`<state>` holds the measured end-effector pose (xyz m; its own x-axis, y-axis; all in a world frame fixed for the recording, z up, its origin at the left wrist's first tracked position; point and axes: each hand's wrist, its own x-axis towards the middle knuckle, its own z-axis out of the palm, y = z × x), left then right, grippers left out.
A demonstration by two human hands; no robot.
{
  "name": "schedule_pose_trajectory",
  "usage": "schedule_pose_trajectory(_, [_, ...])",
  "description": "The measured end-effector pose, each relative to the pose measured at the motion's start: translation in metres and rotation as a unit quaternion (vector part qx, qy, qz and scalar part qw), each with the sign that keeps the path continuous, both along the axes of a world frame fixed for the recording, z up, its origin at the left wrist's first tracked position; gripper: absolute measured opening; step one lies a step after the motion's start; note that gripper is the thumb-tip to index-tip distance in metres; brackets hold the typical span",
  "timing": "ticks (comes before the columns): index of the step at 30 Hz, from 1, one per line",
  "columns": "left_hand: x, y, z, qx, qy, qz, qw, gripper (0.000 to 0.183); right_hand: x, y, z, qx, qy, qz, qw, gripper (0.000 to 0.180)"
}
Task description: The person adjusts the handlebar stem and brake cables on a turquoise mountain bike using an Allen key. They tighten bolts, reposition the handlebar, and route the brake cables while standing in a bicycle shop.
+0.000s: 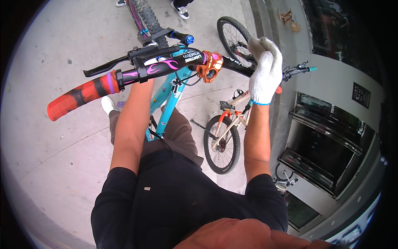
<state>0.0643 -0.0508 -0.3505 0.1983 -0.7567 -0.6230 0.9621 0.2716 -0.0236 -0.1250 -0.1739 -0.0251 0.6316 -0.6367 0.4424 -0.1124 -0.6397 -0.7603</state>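
Observation:
A black handlebar (161,66) with pink flame graphics spans the view in front of me, with a marbled red grip (84,95) on its left end. A black brake lever (105,67) sits inboard of that grip. The orange stem (210,67) at mid-bar shows a round open hole. My left hand (151,60) is mostly hidden behind the bar; only patches of white glove show. My white-gloved right hand (266,73) overlaps the bar's right part, fingers together and bent at the tips; its contact is unclear. Below is a turquoise bicycle frame (169,104).
A knobby tyre (149,18) lies ahead, near a person's shoes (181,11). A cream and orange bicycle (231,116) stands at my right, before another bicycle wheel (234,39). Beyond are a step (275,121) and a small wooden stool (286,15).

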Motion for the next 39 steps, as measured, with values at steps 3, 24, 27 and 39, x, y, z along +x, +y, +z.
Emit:
schedule_pose_trajectory(3, [0.003, -0.003, 0.001, 0.003, -0.006, 0.006, 1.0, 0.028, -0.005, -0.005, 0.002, -0.025, 0.09, -0.022, 0.995, 0.025])
schedule_pose_trajectory(24, [-0.006, -0.005, -0.003, -0.009, 0.059, 0.01, 0.998, 0.036, 0.003, 0.006, -0.012, -0.105, 0.149, -0.039, 0.982, 0.021])
schedule_pose_trajectory(27, [-0.007, -0.006, -0.003, -0.018, 0.062, 0.019, 0.998, 0.038, 0.0, 0.005, -0.012, -0.12, 0.183, -0.034, 0.975, 0.021])
schedule_pose_trajectory(39, [-0.017, -0.004, -0.004, -0.023, 0.077, 0.043, 0.996, 0.045, 0.035, 0.037, 0.005, -0.291, 0.46, 0.168, 0.822, 0.113])
